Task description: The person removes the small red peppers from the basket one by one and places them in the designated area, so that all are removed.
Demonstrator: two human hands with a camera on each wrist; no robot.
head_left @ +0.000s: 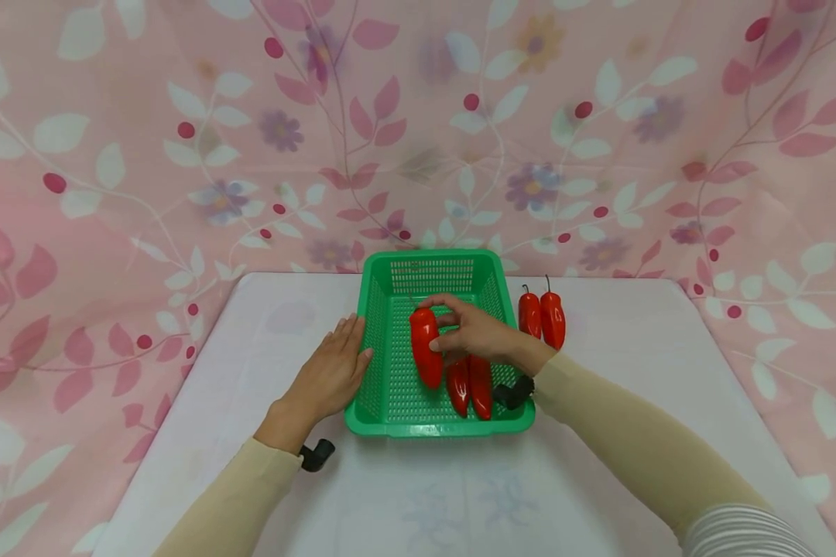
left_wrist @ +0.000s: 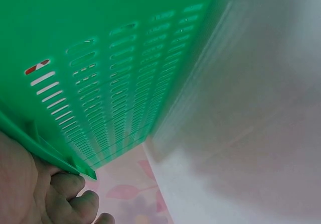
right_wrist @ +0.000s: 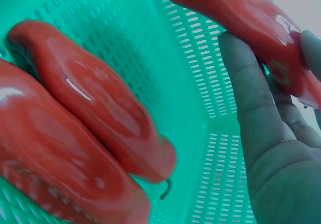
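My right hand (head_left: 479, 334) pinches a glossy red chili pepper (head_left: 426, 348) between thumb and fingers, inside the green basket (head_left: 439, 429). The pepper hangs lengthwise, its stem end toward the back. Two more red peppers, a left one (head_left: 457, 387) and a right one (head_left: 481, 391), lie side by side in the basket, partly covered by that hand. In the right wrist view the held pepper (right_wrist: 251, 25) is apart from the lying pair. With straight fingers, my left hand (head_left: 330, 371) rests against the basket's left rim; the left wrist view shows the outer slotted wall (left_wrist: 115, 68).
Two red peppers with dark stems, one (head_left: 529, 312) beside the other (head_left: 553, 319), lie on the white tabletop (head_left: 641, 348) right of the basket. My right forearm partly hides them. A pink floral cloth (head_left: 418, 155) stands behind the table's back edge.
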